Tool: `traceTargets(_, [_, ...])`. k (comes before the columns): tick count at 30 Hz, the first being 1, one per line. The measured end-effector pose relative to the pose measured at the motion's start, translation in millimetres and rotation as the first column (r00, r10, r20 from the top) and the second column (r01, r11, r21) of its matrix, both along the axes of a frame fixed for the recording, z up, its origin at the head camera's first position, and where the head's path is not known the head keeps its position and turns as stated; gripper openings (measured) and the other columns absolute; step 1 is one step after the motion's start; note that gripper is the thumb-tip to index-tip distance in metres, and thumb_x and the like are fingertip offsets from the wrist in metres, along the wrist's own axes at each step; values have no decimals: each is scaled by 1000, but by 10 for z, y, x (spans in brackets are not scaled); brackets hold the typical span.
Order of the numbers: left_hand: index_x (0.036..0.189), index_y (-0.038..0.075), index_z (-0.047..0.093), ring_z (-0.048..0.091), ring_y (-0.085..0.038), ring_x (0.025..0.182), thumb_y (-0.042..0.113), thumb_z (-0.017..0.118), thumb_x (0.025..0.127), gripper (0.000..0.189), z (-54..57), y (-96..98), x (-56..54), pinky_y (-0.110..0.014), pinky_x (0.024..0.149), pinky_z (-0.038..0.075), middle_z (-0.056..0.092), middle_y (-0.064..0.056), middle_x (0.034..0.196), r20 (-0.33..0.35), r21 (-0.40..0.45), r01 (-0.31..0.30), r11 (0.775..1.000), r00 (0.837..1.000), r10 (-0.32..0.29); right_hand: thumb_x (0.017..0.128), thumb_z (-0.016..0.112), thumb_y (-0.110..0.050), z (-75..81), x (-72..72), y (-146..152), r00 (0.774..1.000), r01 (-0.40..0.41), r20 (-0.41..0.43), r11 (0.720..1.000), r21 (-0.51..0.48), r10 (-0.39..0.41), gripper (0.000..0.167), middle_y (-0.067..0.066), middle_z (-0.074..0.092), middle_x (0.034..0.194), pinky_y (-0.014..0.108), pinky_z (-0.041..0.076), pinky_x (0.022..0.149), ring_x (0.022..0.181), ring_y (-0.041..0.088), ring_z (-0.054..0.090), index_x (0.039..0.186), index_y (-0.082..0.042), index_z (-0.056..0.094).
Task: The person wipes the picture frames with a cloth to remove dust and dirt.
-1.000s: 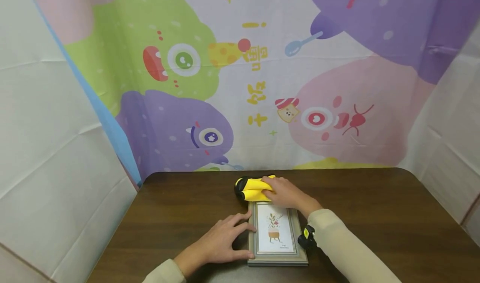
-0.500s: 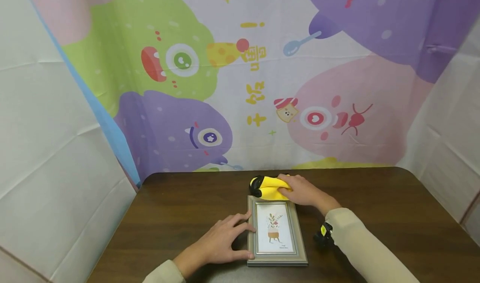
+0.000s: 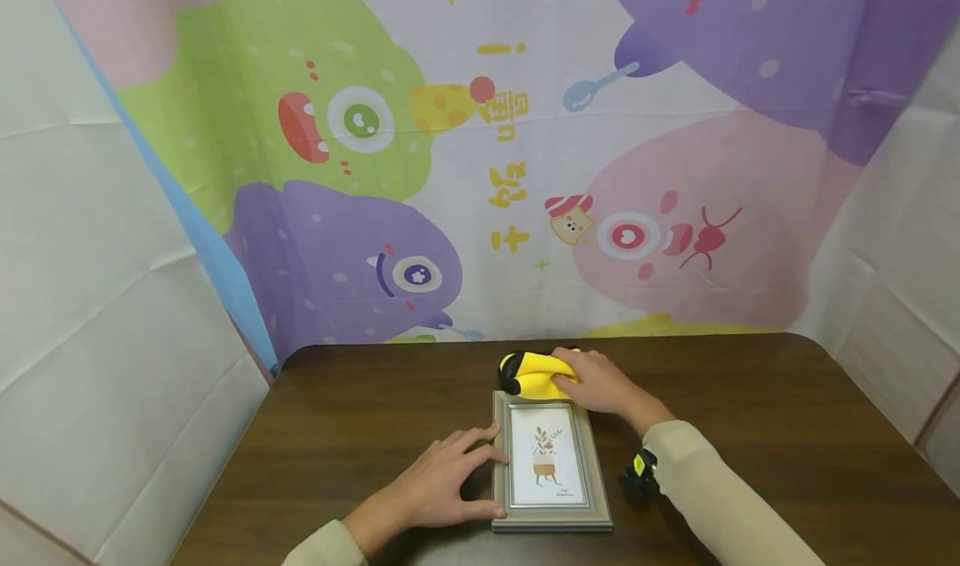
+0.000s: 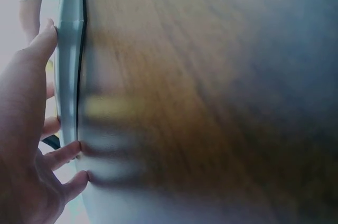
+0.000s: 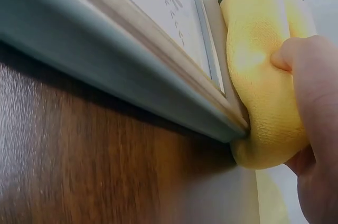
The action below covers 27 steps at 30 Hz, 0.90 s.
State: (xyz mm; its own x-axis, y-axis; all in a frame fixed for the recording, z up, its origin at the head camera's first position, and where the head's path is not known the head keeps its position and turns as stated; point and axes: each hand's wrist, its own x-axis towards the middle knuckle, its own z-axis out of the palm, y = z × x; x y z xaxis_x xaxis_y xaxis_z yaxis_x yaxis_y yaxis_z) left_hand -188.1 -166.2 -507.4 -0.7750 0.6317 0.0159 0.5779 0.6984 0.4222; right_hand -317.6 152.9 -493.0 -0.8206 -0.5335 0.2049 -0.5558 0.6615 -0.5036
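Observation:
A picture frame (image 3: 502,466), silvery beige with a potted-plant print (image 3: 545,458), lies flat on the brown table. My left hand (image 3: 442,476) rests along its left edge, thumb near the lower corner and fingers spread; in the left wrist view some fingertips (image 4: 76,147) reach the tabletop beside the frame's side. At the far edge my right hand (image 3: 600,383) grips a folded yellow cleaning cloth (image 3: 542,376) with black trim. The right wrist view shows the cloth (image 5: 259,71) pinched by the thumb and pressed against the frame's corner; the fingers beneath are mostly hidden.
The dark wooden table (image 3: 360,399) ends just behind the cloth. A cartoon-printed curtain (image 3: 517,291) hangs behind it, with pale wall panels (image 3: 135,299) at the sides. A small black device (image 3: 640,474) sits at the right wrist.
My right hand has slid the cloth to the right along the frame's far edge, then stayed nearly still. The left hand and the frame have not visibly moved on the table.

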Motion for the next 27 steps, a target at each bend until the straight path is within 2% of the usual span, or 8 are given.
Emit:
traceTargets(17, [148,33,67,57,-36,157,68,78,99,62,-15,1,15,-75,111,53,45,-2,181,-17,0,5,1000,1000,-5,109,68,-19,0,16,-351,1000,-21,-10,999,25,21,17,-2,66,86,30,43,72,71,12,50,124,-12,69])
traceTargets(27, [148,33,67,57,-36,156,67,78,99,61,-32,3,16,-72,112,53,44,-1,182,-26,5,15,1000,1000,-14,111,67,-21,9,17,-612,999,-52,15,998,27,52,16,-4,60,83,30,41,75,75,12,50,124,-12,68])
